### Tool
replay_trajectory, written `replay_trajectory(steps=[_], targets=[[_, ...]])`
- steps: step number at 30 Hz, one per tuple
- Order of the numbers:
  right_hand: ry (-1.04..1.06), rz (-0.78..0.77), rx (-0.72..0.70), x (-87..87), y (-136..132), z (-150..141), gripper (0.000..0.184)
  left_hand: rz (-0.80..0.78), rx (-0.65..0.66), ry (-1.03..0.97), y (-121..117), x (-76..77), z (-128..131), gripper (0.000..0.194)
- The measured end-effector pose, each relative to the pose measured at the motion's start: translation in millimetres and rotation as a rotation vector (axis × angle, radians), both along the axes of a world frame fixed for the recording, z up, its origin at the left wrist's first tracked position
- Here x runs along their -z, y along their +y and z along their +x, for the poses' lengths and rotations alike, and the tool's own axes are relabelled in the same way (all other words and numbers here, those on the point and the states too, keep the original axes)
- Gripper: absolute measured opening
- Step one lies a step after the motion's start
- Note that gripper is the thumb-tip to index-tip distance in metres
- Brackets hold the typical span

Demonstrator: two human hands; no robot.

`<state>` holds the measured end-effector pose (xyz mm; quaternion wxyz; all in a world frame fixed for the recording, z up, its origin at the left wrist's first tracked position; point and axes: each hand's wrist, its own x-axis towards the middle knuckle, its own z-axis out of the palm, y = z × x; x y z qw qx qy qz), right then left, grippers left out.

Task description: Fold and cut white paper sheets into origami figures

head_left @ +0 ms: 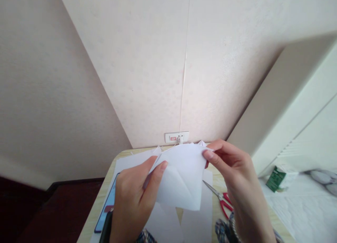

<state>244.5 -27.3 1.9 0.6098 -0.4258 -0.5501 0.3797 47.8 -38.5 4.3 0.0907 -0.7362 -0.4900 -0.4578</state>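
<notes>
A folded sheet of white paper (181,176) is held up above the small table between both hands. My left hand (138,190) pinches its left edge, thumb on the near face. At the upper right corner, my right hand (234,169) grips the paper between thumb and fingers. A diagonal crease runs across the sheet's lower half. More white paper (196,225) lies beneath it on the tabletop. Scissors with red handles (222,199) rest to the right, partly behind my right forearm.
A phone or tablet (106,204) with a lit screen lies left, partly covered by my left hand. Behind the pale wooden table (92,218) is a wall socket (176,136) with a plug. A green and white box (279,178) sits on a white quilted surface at right.
</notes>
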Motion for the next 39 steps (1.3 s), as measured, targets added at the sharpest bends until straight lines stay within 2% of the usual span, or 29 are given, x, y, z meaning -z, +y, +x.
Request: replay_trajectory(steps=[6,9,10,12,14,16,21,34,39], targets=[[-0.043,0.026,0.016,3.2,0,2,0.025,-0.032,0.011,-0.063,-2,2.2,2,0.04],[0.007,-0.008,0.012,0.1,0,-2,0.008,-0.029,0.008,-0.073,-2,1.2,3,0.039],[0.029,-0.025,-0.006,-1.0,0,-3,0.006,-0.022,0.008,-0.067,-2,0.7,3,0.038],[0.051,-0.082,-0.09,-2.6,0,-5,0.024,-0.002,-0.017,-0.07,-1,0.3,3,0.038],[0.017,-0.155,-0.193,-2.8,0,-6,0.021,0.025,-0.046,-0.091,-1,0.5,2,0.038],[-0.024,-0.189,-0.227,-1.5,0,-6,0.016,0.039,-0.052,-0.11,-1,1.1,2,0.036],[-0.081,-0.144,-0.123,2.7,-1,-5,0.027,0.062,-0.015,-0.121,-1,0.9,3,0.025],[-0.088,-0.153,-0.127,-5.0,-3,-4,0.032,0.01,0.02,-0.161,-4,-1.7,3,0.023],[-0.169,-0.054,-0.116,-7.1,-10,-3,0.042,-0.003,0.033,-0.172,-6,-1.4,2,0.019]])
